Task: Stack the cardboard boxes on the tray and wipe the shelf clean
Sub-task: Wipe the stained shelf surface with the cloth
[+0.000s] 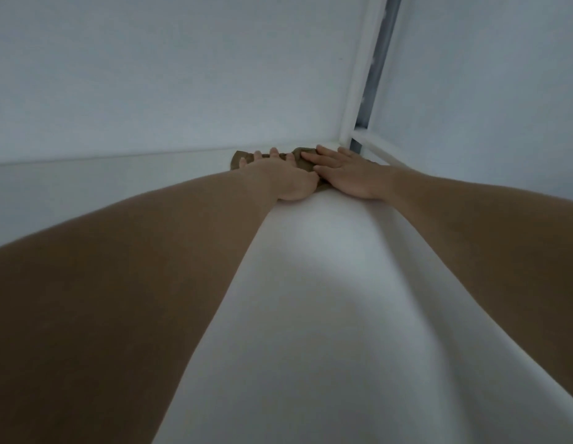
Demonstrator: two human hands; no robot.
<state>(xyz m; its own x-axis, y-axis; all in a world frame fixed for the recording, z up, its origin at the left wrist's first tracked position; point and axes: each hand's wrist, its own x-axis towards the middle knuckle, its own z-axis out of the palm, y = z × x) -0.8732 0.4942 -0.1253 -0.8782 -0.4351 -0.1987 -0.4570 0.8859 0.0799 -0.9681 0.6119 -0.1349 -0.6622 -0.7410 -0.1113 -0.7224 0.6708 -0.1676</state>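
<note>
Olive-brown, the cloth lies bunched on the white shelf, far back near the rear right corner, just short of the back wall. Both hands rest on it, palms down.

The left hand covers the cloth's left part, fingers spread flat and reaching toward the wall; a corner of cloth pokes out past its fingertips on the left side. The hand lies flat, pressing rather than clutching, with nothing closed inside it.

The right hand lies just beside the left, fingers extended and pointing left across the cloth's right part, so the two hands nearly touch over the middle of it. It too is flat and unclenched, pressing the cloth down.

Both bare forearms stretch in from the near edge (they fill much of the view). The shelf surface between them is plain white, lightly shadowed.

To the right, a white upright post rises at the corner, with a dark narrow gap beside it and the side wall beyond. No boxes or tray are in view.
</note>
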